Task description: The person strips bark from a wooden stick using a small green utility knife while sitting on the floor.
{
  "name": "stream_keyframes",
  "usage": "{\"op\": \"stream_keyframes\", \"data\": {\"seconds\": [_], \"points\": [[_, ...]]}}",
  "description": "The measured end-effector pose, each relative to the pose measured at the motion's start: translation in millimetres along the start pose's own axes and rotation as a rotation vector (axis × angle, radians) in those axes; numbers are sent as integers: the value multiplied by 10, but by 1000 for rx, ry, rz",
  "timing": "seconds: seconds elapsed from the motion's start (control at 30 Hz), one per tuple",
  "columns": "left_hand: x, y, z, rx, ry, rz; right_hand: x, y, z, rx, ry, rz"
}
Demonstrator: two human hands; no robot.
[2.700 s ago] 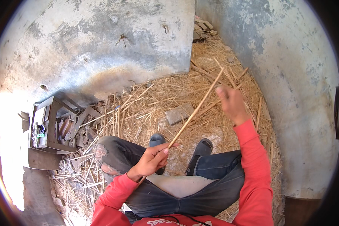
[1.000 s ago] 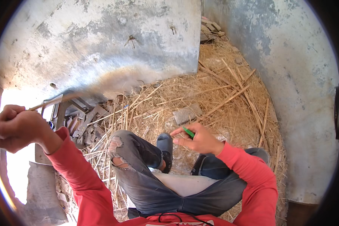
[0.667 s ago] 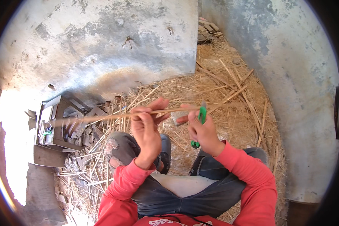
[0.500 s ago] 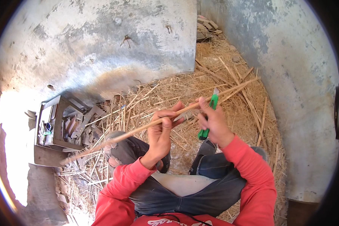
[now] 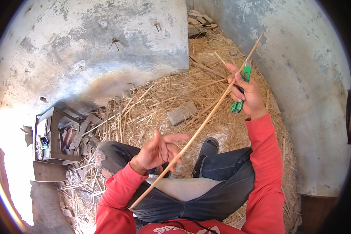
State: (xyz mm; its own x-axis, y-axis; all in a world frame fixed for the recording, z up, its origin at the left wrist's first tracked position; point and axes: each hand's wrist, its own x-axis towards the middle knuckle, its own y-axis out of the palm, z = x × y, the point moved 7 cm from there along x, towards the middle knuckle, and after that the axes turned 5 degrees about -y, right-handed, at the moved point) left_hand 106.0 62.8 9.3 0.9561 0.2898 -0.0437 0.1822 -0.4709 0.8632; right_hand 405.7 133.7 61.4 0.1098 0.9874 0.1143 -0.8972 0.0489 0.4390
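A long, thin, pale wooden stick (image 5: 206,120) slants from above my lap up toward the right wall. My right hand (image 5: 249,93) is closed around its upper part, and the same hand holds a green box cutter (image 5: 246,74) with its blade end pointing up beside the stick. The lower half of the stick crosses in front of the fingertips of my left hand (image 5: 156,151). That hand is open, thumb raised and index finger stretched out; whether its lower fingers touch the stick I cannot tell.
Straw and loose sticks (image 5: 167,95) cover the floor, with a flat stone (image 5: 182,113) among them. A wooden stool-like frame (image 5: 54,134) stands at the left with small items on it. Weathered walls (image 5: 300,78) close in, and bricks (image 5: 199,20) lie at the back.
The stick has swung steeper, its far end rising to the upper right. My right hand has moved up and right with the box cutter and stick; my left hand has loosened and dropped lower.
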Motion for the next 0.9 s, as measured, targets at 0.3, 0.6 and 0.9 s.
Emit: {"op": "stream_keyframes", "data": {"seconds": [0.3, 0.6, 0.9], "points": [[18, -110, 42, 549, -27, -385, -29, 81, 54, -751, -14, -171], [-119, -303, -181, 810, 263, -726, -777, 1393, -722, -1243, -295, 402], [-166, -242, -257, 970, 329, -812, -734, 1434, -781, -1428, -335, 400]]}}
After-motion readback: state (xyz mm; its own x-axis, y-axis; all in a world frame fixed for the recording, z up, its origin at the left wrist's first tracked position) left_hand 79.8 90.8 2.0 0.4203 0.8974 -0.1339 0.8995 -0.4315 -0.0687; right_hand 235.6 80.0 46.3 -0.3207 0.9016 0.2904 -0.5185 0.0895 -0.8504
